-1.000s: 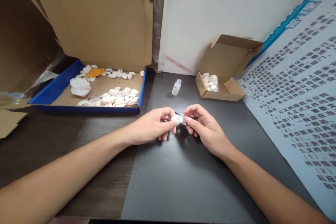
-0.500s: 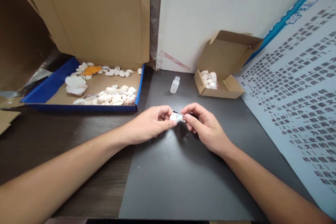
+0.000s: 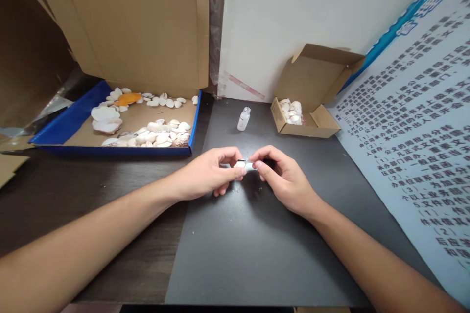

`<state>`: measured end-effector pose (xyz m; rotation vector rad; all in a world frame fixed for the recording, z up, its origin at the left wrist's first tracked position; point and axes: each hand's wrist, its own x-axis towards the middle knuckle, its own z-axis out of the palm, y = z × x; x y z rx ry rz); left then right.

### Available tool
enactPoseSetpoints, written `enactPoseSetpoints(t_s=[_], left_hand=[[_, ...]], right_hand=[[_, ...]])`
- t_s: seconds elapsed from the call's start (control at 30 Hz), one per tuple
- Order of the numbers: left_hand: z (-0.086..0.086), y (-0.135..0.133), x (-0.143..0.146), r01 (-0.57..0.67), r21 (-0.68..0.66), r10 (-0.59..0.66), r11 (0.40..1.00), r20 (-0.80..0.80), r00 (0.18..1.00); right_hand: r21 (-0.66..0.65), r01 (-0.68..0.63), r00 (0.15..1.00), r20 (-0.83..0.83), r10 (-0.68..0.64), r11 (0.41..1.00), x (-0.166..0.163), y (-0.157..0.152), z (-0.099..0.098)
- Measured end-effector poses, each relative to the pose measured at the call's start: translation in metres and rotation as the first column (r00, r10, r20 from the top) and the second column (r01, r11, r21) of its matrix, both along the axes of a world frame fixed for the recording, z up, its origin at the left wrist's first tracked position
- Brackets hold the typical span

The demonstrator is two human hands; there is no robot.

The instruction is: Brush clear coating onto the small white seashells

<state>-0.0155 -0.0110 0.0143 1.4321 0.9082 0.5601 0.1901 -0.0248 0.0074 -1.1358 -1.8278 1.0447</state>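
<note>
My left hand (image 3: 216,171) is closed, its thumb and fingers pinching a small white seashell (image 3: 240,164) above the dark mat. My right hand (image 3: 281,173), also closed, grips a small thin-stemmed brush (image 3: 248,161). The brush's dark tip lies against or just over the shell; I cannot tell which. Its handle is mostly hidden by the fingers. Something pale bluish shows between the hands beside the shell, too small to name. Behind them an uncapped clear bottle (image 3: 244,119) stands upright on the mat.
To the left, a blue-edged cardboard box (image 3: 117,149) holds many white shells (image 3: 161,134) and an orange piece (image 3: 128,99). A small open carton (image 3: 310,130) with shells stands back right. A printed board (image 3: 414,122) borders the right side. White crumbs dot the mat (image 3: 235,254).
The shell has shifted slightly left and tilted in my left hand, whose lower fingers now show beneath. The brush tip has moved a little left and down, over the shell.
</note>
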Motion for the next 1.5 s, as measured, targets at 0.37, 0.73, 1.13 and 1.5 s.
enactPoseSetpoints(t_s=[0.37,0.73,1.13,1.5], left_hand=[[0.0024,0.0003,0.0026,-0.028,-0.009,0.028,1.000,-0.040,0.999],[-0.0009,-0.0014,0.0007,0.001,0.000,-0.001,1.000,-0.027,1.000],[-0.0007,-0.0014,0.0007,-0.003,0.000,0.003,1.000,-0.038,0.999],[0.0010,-0.0022,0.0002,-0.009,0.005,0.009,1.000,-0.055,0.998]], right_hand=[[0.064,0.032,0.999,0.028,-0.034,0.997,0.0007,0.0027,0.0032],[0.088,-0.002,0.999,0.047,-0.002,0.996,-0.0018,-0.0030,0.0027],[0.244,0.019,0.985,0.163,-0.061,0.970,0.0038,0.0011,0.0073],[0.201,0.011,0.990,0.138,-0.040,0.980,0.0018,-0.0004,0.0068]])
